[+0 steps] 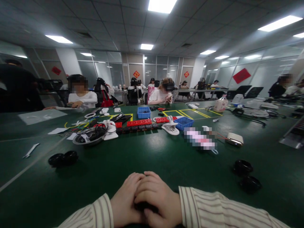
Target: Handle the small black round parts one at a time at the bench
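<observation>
My two hands rest together at the near edge of the green table (133, 155). My left hand (125, 199) lies partly under my right hand (160, 198), whose curled fingers overlap it. Between them a dark patch shows; I cannot make out what it is. Nearest on the left sits a pair of black round ring-like pieces (63, 159). Two more such black pieces, a far one (243, 167) and a near one (251, 183), lie off to the right. Striped sleeves cover both wrists.
Farther back stand a metal bowl of dark parts (89, 139), a white clamp stand (170, 126), red strips (139, 123) and blue baskets (144, 112). A wrench (31, 150) lies far left, a white-and-gold device (234, 139) at right. People sit across the table.
</observation>
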The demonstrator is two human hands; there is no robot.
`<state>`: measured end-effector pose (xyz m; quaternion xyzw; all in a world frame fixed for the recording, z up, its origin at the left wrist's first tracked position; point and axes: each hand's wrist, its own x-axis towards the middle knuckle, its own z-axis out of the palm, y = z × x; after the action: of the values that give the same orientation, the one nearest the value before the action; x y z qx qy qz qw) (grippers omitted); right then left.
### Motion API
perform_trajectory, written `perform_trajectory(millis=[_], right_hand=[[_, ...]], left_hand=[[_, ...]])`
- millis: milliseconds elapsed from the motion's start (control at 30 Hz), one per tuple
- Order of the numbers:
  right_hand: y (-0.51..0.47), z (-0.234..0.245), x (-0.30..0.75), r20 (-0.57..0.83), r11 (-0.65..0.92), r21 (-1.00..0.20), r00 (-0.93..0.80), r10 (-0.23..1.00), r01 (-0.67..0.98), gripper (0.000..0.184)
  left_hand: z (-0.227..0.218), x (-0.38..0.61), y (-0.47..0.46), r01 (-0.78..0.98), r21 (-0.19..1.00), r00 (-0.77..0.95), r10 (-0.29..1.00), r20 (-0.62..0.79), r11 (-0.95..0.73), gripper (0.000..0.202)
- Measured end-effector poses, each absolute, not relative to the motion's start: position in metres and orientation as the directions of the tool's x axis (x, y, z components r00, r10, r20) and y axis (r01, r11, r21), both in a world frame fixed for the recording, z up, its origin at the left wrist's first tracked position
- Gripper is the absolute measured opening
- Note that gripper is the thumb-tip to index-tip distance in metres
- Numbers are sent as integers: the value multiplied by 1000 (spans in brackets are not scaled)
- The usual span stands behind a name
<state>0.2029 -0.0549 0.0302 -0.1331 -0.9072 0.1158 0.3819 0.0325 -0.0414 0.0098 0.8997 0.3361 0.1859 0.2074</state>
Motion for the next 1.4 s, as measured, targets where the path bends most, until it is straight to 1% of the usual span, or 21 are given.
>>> perform_trajectory(millis=[167,200,233,300,367,400,467,500,567,667,733,800,867,967,1033,1100,1167,1233,1300,1400], right_hand=[[-55,28,204,634,842,-421,-555,538,336,46],[-54,26,203,619,825,-431,-547,564,365,49],[-53,24,203,600,814,-432,-551,580,388,51],[-51,20,202,564,812,-419,-585,583,407,51],[-50,19,201,532,823,-404,-630,566,398,43],[-50,19,201,523,833,-397,-650,551,386,36],[-51,19,201,522,858,-379,-686,507,346,23],[-51,19,201,526,875,-365,-706,474,316,19],[-51,17,201,533,910,-335,-747,397,245,20],[-51,15,201,531,947,-282,-797,286,152,20],[-51,15,201,545,953,-269,-795,267,136,22],[-52,19,201,576,945,-290,-761,297,150,25],[-54,24,202,601,927,-328,-717,354,182,26],[-55,29,204,618,895,-380,-655,434,234,28],[-55,29,205,631,870,-416,-606,485,263,31],[-54,27,205,637,844,-447,-557,533,296,35],[-53,25,205,626,820,-468,-531,571,330,38],[-52,23,204,590,800,-480,-543,598,359,38],[-52,22,203,545,787,-485,-572,614,382,34],[-54,23,202,513,796,-467,-615,598,385,26]], left_hand=[[6,33,-45,578,453,664,714,223,-679,86],[6,33,-46,580,446,662,714,230,-682,87],[7,34,-46,582,441,662,713,232,-683,82],[10,35,-47,594,444,654,724,221,-671,61],[12,36,-47,594,466,652,732,200,-656,43],[12,37,-47,583,482,659,728,191,-654,39],[13,37,-46,557,519,669,720,182,-648,36],[12,37,-45,543,535,678,714,176,-648,35],[12,37,-44,518,556,695,699,169,-650,38],[13,36,-43,487,566,712,677,183,-665,49],[16,35,-44,486,564,718,672,178,-668,58],[19,35,-44,485,561,736,660,153,-671,66],[19,35,-44,485,559,739,657,149,-673,68],[15,36,-44,500,552,707,682,184,-667,69],[12,36,-44,527,538,686,703,187,-658,77],[12,37,-44,566,512,675,720,162,-646,82],[14,37,-45,601,488,666,734,132,-633,77],[17,38,-46,606,488,660,739,132,-628,62],[19,39,-47,587,510,652,741,161,-628,47],[18,39,-47,563,536,643,741,195,-629,36]])
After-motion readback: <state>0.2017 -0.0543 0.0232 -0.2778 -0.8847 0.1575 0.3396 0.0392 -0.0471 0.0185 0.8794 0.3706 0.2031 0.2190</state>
